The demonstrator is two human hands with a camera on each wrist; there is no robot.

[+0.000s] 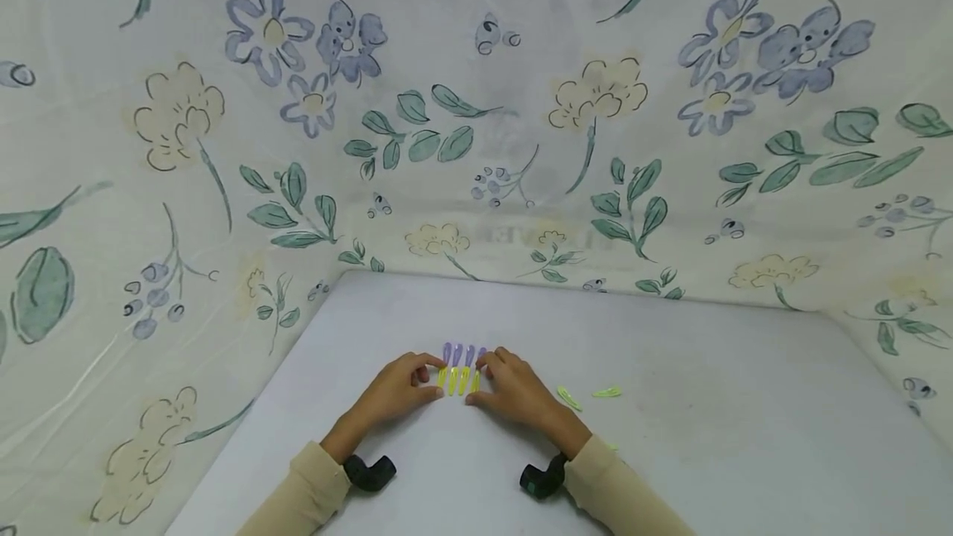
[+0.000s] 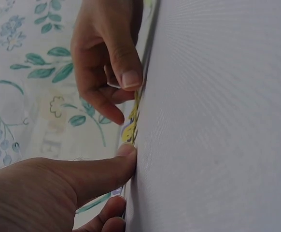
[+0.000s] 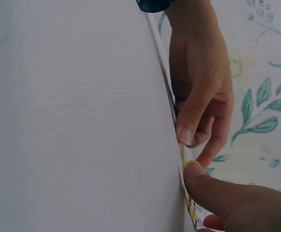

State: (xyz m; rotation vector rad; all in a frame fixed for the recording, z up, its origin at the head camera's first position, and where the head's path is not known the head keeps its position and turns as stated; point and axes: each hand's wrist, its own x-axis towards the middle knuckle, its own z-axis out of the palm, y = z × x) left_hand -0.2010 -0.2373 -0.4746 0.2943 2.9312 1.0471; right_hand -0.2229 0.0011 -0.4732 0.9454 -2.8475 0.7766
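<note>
Several purple snap hair clips [image 1: 457,354] lie side by side on the white table, with a row of yellow snap hair clips [image 1: 453,382] just below them. At the left end of the yellow row, my left hand [image 1: 398,389] holds the outermost yellow clip lengthwise between thumb and forefinger. My right hand [image 1: 519,391] does the same with the clip at the right end, its forefinger by the last purple clip. Both wrist views look along the tabletop; the yellow clips [image 2: 129,130] appear edge-on there, partly hidden by the thumbs.
To the right lie yellow-green hair clips, one slanted [image 1: 569,398] and one nearly level [image 1: 606,392]. Another yellow-green clip [image 1: 613,447] is mostly hidden by the right sleeve. A floral sheet [image 1: 506,131] rises behind the white table [image 1: 707,420] and along its sides.
</note>
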